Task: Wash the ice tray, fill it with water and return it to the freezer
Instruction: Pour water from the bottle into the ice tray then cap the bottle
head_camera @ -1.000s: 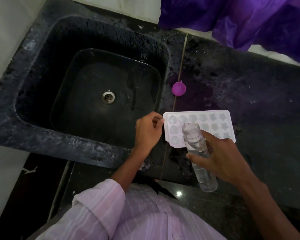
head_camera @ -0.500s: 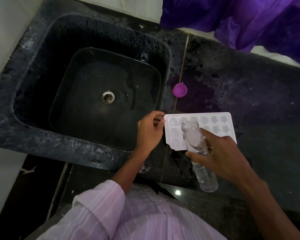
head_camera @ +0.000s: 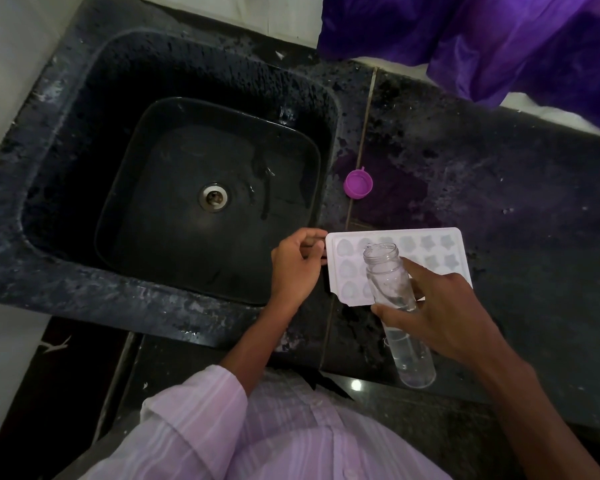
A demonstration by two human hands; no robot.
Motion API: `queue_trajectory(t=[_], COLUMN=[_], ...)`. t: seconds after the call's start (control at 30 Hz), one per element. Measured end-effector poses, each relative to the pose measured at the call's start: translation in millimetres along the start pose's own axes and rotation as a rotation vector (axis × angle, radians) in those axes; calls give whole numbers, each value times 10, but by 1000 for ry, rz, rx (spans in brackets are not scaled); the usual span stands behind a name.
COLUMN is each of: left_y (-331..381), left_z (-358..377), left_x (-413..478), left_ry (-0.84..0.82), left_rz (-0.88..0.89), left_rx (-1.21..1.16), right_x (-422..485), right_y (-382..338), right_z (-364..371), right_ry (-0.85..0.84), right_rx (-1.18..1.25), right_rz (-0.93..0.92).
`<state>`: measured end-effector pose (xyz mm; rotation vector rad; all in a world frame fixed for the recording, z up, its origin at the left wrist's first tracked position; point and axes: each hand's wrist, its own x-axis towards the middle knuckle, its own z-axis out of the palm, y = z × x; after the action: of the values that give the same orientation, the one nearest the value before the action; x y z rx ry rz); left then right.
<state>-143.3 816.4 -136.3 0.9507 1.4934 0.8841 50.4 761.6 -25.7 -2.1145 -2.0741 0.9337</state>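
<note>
A white ice tray (head_camera: 426, 249) with star and heart shaped cells lies flat on the dark counter just right of the sink. My left hand (head_camera: 293, 266) pinches the tray's left edge. My right hand (head_camera: 437, 315) grips a clear plastic bottle (head_camera: 387, 271), uncapped and partly filled with water. The bottle is tilted, its mouth over the tray's left-middle cells. The hand and bottle hide the tray's lower middle part.
The bottle's purple cap (head_camera: 358, 183) lies on the counter beyond the tray. A black sink (head_camera: 84, 98) with a metal drain (head_camera: 212, 197) fills the left. Purple cloth (head_camera: 482, 39) hangs at the back right. The counter's front edge runs just below my hands.
The bottle has tipped further forward, its mouth moving over the tray cells. My left hand has stayed on the tray's left edge.
</note>
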Motion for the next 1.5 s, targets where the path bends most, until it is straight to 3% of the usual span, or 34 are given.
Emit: queue_trajectory(t=[1.5], left_y=[-16], left_z=[25], left_x=[-74], left_ry=[20], left_rz=[5], left_rx=[-31], right_x=[-13], right_y=[267], right_z=[-131], right_ry=[14], right_rx=[-9], right_rz=[83])
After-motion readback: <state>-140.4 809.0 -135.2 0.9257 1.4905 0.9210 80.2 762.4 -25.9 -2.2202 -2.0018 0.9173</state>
